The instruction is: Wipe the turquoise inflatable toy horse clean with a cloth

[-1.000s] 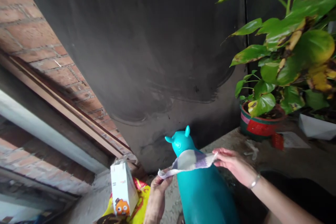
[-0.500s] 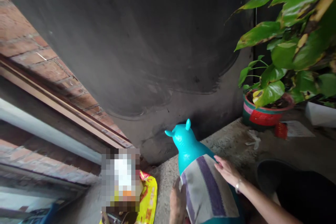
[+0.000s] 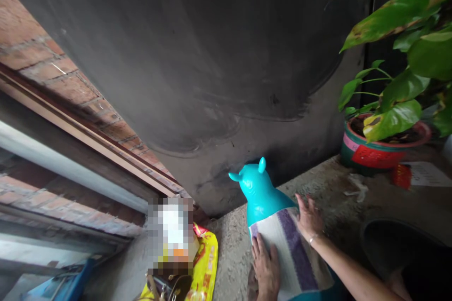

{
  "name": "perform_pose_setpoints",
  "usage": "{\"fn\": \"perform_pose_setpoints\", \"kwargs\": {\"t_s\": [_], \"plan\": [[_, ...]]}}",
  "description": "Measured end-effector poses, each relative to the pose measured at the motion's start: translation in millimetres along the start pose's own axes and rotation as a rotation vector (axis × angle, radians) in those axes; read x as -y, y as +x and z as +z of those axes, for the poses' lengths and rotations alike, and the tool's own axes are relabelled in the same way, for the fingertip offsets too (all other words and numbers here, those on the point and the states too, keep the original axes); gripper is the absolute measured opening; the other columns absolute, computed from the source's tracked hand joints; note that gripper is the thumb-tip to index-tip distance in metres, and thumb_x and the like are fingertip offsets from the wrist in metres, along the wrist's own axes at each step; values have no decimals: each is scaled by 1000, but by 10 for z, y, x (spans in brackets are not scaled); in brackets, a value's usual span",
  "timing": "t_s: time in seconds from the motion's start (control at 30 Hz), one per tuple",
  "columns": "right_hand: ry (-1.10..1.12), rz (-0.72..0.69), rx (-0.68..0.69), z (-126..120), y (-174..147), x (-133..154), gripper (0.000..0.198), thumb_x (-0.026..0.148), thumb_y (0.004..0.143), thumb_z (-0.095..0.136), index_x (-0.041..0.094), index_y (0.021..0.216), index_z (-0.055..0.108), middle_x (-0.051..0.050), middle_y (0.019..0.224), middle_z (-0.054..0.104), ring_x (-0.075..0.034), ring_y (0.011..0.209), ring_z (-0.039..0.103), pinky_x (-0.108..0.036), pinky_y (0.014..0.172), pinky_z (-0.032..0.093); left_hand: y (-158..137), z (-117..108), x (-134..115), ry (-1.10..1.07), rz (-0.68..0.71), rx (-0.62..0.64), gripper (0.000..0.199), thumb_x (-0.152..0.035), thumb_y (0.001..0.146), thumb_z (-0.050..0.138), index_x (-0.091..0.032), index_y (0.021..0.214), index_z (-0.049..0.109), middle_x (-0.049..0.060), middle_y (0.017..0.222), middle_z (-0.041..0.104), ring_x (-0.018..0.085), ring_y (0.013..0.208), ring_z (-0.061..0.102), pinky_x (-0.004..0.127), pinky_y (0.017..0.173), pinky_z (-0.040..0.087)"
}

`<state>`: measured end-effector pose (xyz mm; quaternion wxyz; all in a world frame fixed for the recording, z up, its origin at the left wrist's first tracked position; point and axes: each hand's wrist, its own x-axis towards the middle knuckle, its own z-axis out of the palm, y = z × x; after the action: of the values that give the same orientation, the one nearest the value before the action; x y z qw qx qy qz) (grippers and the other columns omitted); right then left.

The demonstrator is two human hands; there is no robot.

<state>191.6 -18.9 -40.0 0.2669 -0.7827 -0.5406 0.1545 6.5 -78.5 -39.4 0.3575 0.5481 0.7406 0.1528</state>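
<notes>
Looking down through the head camera, I see the dark soot-stained wall filling most of the view, with a brick wall and a pale pipe running along its left edge. A concrete ledge runs along the wall's foot. At the right, a leafy pothos plant spreads over its red-and-green pot, which stands on the ledge well apart from my hands. A dark round tub sits near the lower right corner.

In the lower middle stands the teal animal-shaped toy, its eared head pointing toward the wall and its body running down out of frame. Draped over its back lies the striped cloth, white with a purple band, covering the body from just behind the neck downward.

My left hand lies flat on the left side of the cloth, palm down, fingers extended and slightly spread, gripping nothing. My right hand presses on the cloth's upper right edge where it meets the teal flank, fingers splayed apart and open; a thin bracelet circles that wrist.

Left of the toy, a yellow printed bag lies on the ledge, with a blurred white carton standing just beside it. A small red packet and a sheet of paper lie near the pot.
</notes>
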Motion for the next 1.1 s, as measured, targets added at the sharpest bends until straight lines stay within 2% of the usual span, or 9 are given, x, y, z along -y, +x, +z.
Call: {"fn": "perform_pose_setpoints", "kwargs": {"t_s": [0.13, 0.27, 0.5, 0.6, 0.73, 0.87, 0.93, 1.0, 1.1], "plan": [[37, -192, 28, 195, -450, 89, 52, 42, 92, 38, 33, 144, 38, -6, 154, 35, -32, 143, 29, -51, 110, 36, -46, 44, -50, 14, -24, -27, 67, -38, 94, 29, -6, 151, 19, 13, 160, 7, 27, 148, 1, 49, 121, 12], [-71, -217, 31, 505, -744, 3, 63, 50, 89, 43, 30, 148, 33, -11, 157, 29, -37, 145, 22, -58, 113, 29, -21, 154, -29, 60, -105, -15, 67, -38, 94, 26, -6, 152, 16, 15, 160, 6, 31, 147, 3, 55, 120, 13], [-281, -320, 6, 694, 7, 255, 67, 45, 92, 38, 17, 151, 24, -13, 159, 21, -36, 145, 19, -56, 114, 28, 643, 67, -223, 101, -48, -75, 65, -44, 96, 18, -13, 153, 10, 11, 161, 2, 28, 148, 0, 59, 118, 16], [-331, -327, -23, 719, 128, 324, 68, 46, 92, 37, 16, 151, 22, -13, 159, 23, -36, 144, 24, -54, 113, 31, 765, 73, -271, 128, -15, -120, 63, -45, 97, 16, -17, 153, 9, 8, 161, 5, 26, 148, 3, 57, 118, 18], [-392, -297, -62, 666, -319, 85, 67, 47, 92, 36, 13, 149, 28, -20, 152, 34, -40, 138, 34, -54, 106, 38, 450, 219, -106, 185, 32, -148, 62, -41, 97, 16, -15, 152, 12, 8, 160, 6, 27, 147, 6, 56, 118, 21], [-453, -297, -106, 581, -1118, -442, 74, 59, 90, 30, 10, 144, 34, -31, 141, 44, -45, 122, 51, -66, 94, 41, -61, 519, 279, 280, 91, -188, 58, -41, 93, 29, -21, 148, 31, 5, 157, 18, 29, 146, 16, 56, 115, 29], [-455, -286, -70, 555, -1344, -619, 72, 62, 89, 28, 13, 139, 44, -30, 133, 51, -47, 114, 56, -69, 88, 41, -224, 646, 415, 308, 72, -224, 57, -45, 91, 37, -25, 144, 38, 4, 155, 24, 30, 144, 23, 56, 113, 34], [-427, -259, -16, 553, -1333, -641, 64, 59, 89, 29, 19, 134, 50, -25, 131, 55, -46, 120, 52, -67, 88, 43, -285, 700, 442, 329, 72, -270, 56, -45, 91, 38, -26, 144, 39, 3, 155, 25, 30, 144, 24, 56, 112, 35], [-359, -163, 27, 595, -906, -440, 61, 52, 93, 26, 17, 140, 44, -21, 142, 47, -40, 133, 41, -59, 96, 44, -192, 633, 272, 393, 69, -274, 53, -39, 94, 33, -27, 145, 35, 4, 156, 22, 30, 144, 23, 59, 112, 34]]}}
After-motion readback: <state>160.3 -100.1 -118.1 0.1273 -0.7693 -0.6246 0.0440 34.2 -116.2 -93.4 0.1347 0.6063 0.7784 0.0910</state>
